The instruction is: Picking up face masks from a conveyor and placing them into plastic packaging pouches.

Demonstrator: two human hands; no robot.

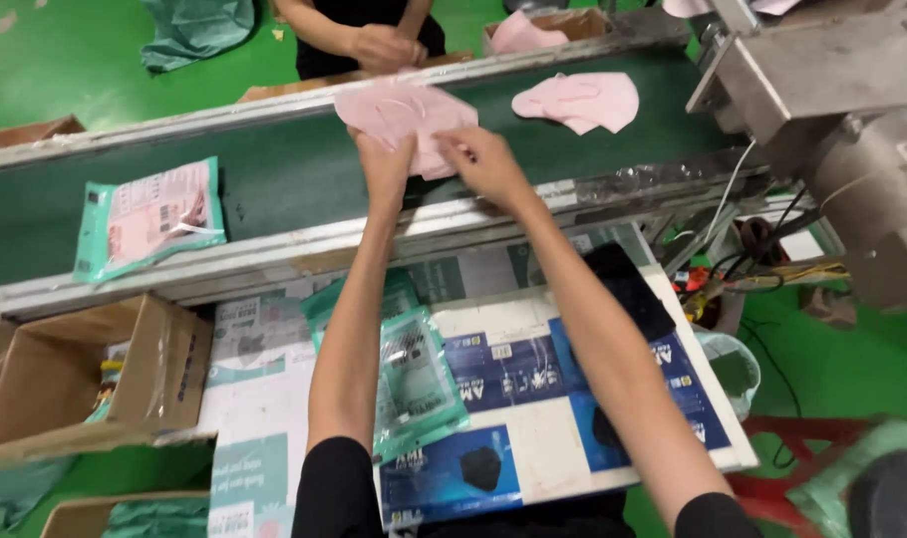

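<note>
A small stack of pale pink face masks [406,112] lies on the dark green conveyor belt [274,179]. One more pink mask [579,100] sits apart to the right, and one sealed teal packet [151,217] to the left. The left hand [384,159] and right hand [481,159] both pinch the stack's near edge, fingers closed on it.

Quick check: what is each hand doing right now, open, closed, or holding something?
Left hand: closed on the stack of pink masks on the conveyor belt.
Right hand: gripping the same stack at its near edge.
</note>
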